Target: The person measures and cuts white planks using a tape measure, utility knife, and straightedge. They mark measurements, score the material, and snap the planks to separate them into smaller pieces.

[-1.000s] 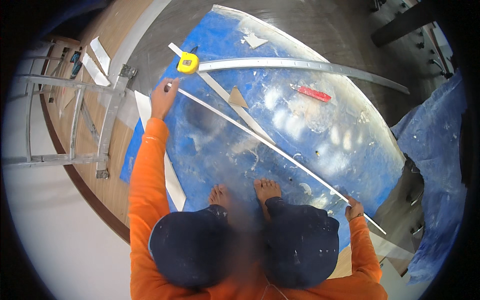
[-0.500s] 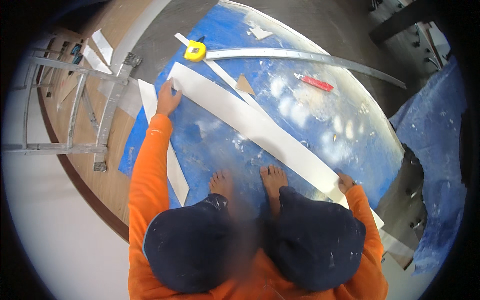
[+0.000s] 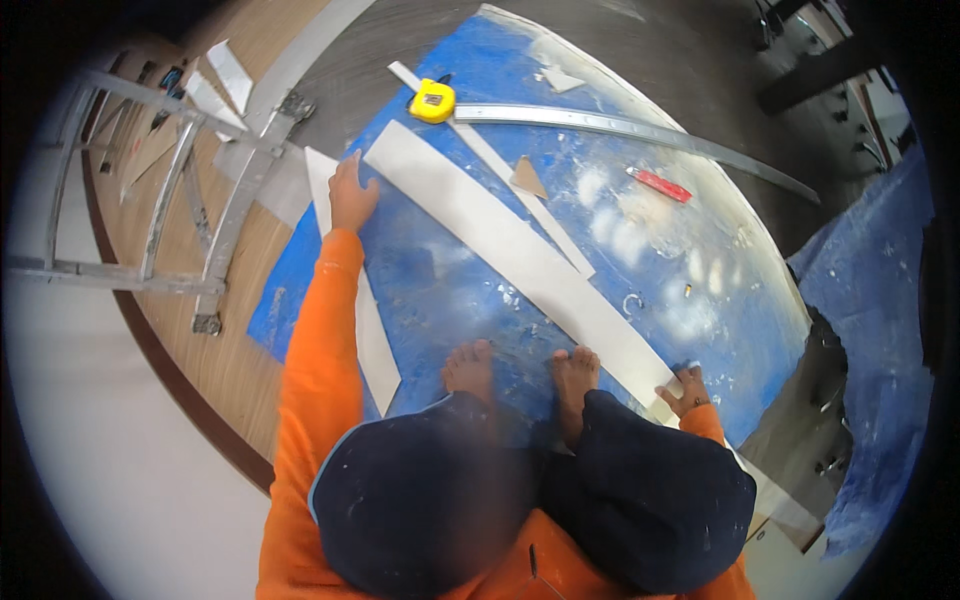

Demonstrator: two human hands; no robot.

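A long, wide white board strip (image 3: 500,255) lies slantwise across the blue sheet (image 3: 420,285), from upper left to lower right. Just left of its far end is my left hand (image 3: 352,197), open and apart from it, above a narrower white strip (image 3: 372,330). My right hand (image 3: 686,391) rests at the strip's near right end, fingers spread and thumb over its face. Beyond the wide strip lie a thin white strip (image 3: 520,195) and a small tan triangular offcut (image 3: 528,178). A yellow tape measure (image 3: 433,101) sits by the thin strip's far end.
A long metal straightedge (image 3: 620,127) runs right from the tape measure. A red utility knife (image 3: 660,185) lies on the sheet's right side. At left stands a metal ladder (image 3: 215,215), with white offcuts (image 3: 230,77) behind it. My bare feet (image 3: 576,378) are near the strip.
My left hand has let go of the wide strip's far end and moved off it to the left. The strip has shifted toward me, uncovering the thin strip's near end. My right hand's fingers have spread.
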